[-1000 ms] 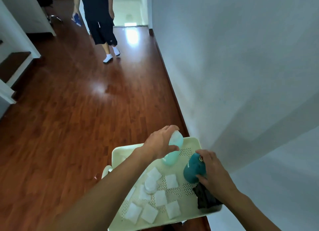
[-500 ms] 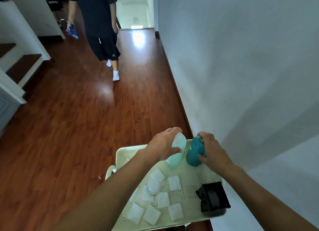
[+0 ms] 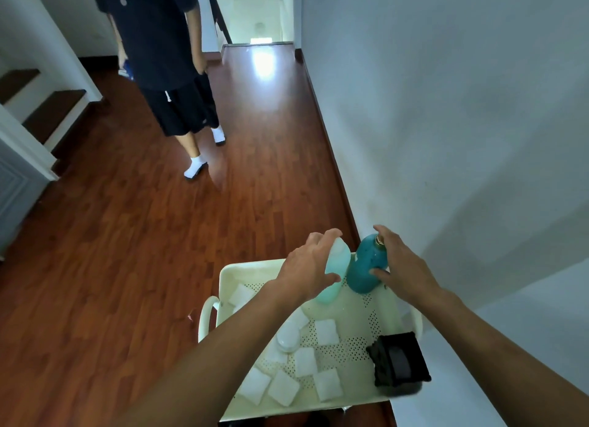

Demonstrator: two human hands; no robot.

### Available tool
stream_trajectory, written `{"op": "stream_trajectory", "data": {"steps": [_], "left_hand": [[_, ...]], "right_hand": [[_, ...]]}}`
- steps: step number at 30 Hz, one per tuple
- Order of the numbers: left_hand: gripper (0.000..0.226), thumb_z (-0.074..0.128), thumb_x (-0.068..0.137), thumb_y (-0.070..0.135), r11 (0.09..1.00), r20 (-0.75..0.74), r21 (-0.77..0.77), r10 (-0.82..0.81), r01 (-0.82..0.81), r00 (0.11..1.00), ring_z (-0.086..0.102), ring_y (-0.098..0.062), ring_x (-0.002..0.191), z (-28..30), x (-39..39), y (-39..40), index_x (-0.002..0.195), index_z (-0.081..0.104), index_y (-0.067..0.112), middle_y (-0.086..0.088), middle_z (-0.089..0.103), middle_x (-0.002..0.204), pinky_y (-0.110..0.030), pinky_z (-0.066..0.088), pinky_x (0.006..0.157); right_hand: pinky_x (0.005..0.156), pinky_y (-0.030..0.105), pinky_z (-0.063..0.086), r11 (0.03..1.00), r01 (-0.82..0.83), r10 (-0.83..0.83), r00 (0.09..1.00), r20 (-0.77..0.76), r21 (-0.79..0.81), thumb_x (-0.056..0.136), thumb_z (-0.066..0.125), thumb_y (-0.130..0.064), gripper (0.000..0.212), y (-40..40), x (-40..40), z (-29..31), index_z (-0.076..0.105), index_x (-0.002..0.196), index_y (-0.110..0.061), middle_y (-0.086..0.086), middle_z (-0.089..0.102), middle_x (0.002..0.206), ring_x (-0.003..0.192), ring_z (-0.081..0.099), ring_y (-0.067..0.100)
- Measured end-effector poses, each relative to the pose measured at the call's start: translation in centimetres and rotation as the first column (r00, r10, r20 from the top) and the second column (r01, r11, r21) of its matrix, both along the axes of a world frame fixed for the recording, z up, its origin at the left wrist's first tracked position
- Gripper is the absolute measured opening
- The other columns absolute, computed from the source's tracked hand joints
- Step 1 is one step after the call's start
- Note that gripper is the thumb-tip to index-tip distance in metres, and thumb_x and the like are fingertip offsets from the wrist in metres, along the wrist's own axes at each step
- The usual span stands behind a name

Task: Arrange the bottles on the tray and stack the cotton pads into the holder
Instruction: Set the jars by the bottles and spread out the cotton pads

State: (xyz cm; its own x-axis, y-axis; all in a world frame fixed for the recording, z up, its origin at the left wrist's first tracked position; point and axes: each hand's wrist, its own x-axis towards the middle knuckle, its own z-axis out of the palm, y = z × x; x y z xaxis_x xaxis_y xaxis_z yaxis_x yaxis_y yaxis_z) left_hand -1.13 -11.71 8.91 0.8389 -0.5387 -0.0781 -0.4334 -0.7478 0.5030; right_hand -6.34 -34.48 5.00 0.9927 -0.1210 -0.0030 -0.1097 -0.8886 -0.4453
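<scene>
Tray [image 3: 387, 312] far end: bottles [image 3: 366, 264] upright

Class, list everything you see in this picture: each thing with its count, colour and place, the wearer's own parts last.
tray: one, cream, perforated, beside the wall
light bottle: one, pale mint, tray's far edge
dark bottle: one, teal, beside the light bottle
cotton pads: at least seven, white, scattered on the tray
holder: one, black, tray's near right corner
round lid: one, white, among the pads
bystander: one, dark clothes, white socks, on the wooden floor
left hand: on the light bottle
right hand: on the dark bottle
</scene>
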Motion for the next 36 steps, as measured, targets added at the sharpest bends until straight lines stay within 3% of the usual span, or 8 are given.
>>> {"op": "stream_trajectory", "data": {"steps": [9,21,25,29,32,36], "left_hand": [[0.081,0.086,0.079,0.023,0.998,-0.039,-0.066,0.006,-0.009,0.999,0.061,-0.024,0.100,0.2,1.8,-1.3,0.135,0.030,0.042,-0.004,0.050,0.144,-0.031,0.050,0.076],[0.083,0.086,0.079,0.027,0.997,-0.064,-0.069,-0.043,0.039,0.997,0.064,-0.035,0.102,-0.2,2.3,-3.2,0.136,0.029,0.046,-0.006,0.050,0.143,-0.049,0.058,0.085],[0.102,0.086,0.079,0.028,0.997,-0.101,-0.063,-0.048,0.041,0.994,0.059,-0.035,0.119,-0.3,2.7,-2.3,0.150,0.016,0.048,-0.006,0.046,0.150,-0.046,0.052,0.093],[0.118,0.089,0.077,0.026,0.997,-0.199,-0.069,-0.049,0.035,0.979,0.050,-0.029,0.135,-0.2,3.1,-1.0,0.159,0.005,0.040,-0.005,0.037,0.161,-0.046,0.047,0.107],[0.102,0.086,0.080,0.032,0.999,-0.187,0.034,-0.025,0.032,0.982,0.054,-0.025,0.131,-0.4,3.6,1.3,0.157,0.021,0.028,-0.003,0.043,0.156,-0.049,0.050,0.105],[0.065,0.078,0.088,0.036,0.981,-0.167,0.191,-0.011,0.044,0.986,0.062,-0.020,0.118,-0.9,4.2,5.1,0.144,0.047,0.026,0.002,0.062,0.136,-0.045,0.054,0.097]], "right_hand": [[0.097,0.041,0.052,0.995,0.054,-0.051,0.998,-0.041,0.085,0.079,0.083,-0.018,0.094,0.2,-0.3,0.2,0.019,0.146,-0.032,0.000,0.042,0.150,0.127,0.056,0.025],[0.090,0.035,0.055,0.981,0.152,-0.149,0.988,-0.036,0.122,0.092,0.069,-0.020,0.065,0.1,-2.0,0.4,0.034,0.145,-0.019,0.005,0.043,0.140,0.105,0.063,0.022],[0.086,0.032,0.056,0.956,0.227,-0.228,0.973,-0.017,0.185,0.092,0.068,-0.021,0.049,0.3,-2.8,0.4,0.043,0.135,-0.018,0.003,0.045,0.134,0.102,0.061,0.018],[0.073,0.027,0.054,0.943,0.260,-0.272,0.962,0.028,0.209,0.092,0.068,-0.026,0.032,0.9,-4.1,0.1,0.046,0.115,-0.019,-0.001,0.049,0.114,0.086,0.060,0.012],[0.066,0.020,0.050,0.962,0.190,-0.197,0.980,0.019,0.197,0.092,0.068,-0.029,0.027,2.3,-5.1,-0.6,0.045,0.104,-0.024,-0.004,0.049,0.103,0.079,0.058,0.009],[0.064,0.012,0.039,0.978,0.069,-0.063,0.997,-0.036,0.199,0.090,0.068,-0.029,0.026,5.2,-5.7,-2.2,0.046,0.102,-0.031,-0.010,0.051,0.102,0.082,0.053,0.001]]}}
